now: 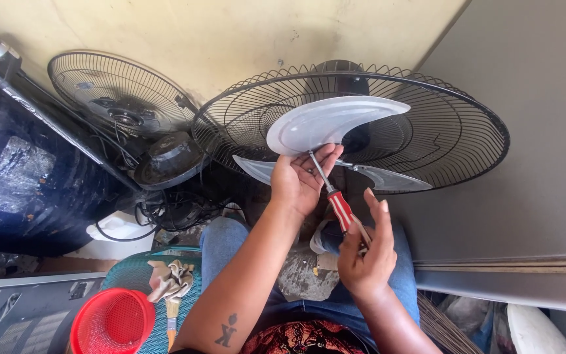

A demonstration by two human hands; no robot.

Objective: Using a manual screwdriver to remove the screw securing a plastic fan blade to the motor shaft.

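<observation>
My left hand [302, 180] gripped the fan blade [335, 121] steady; right hand [365, 252] pinched the red-handled screwdriver [339, 200]. I judged: keep tip seated straight at the hub, blade still.

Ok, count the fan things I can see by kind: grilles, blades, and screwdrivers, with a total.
Fan grilles: 2, the big grille and the small grille
Fan blades: 3
Screwdriver: 1
Total: 6
</observation>
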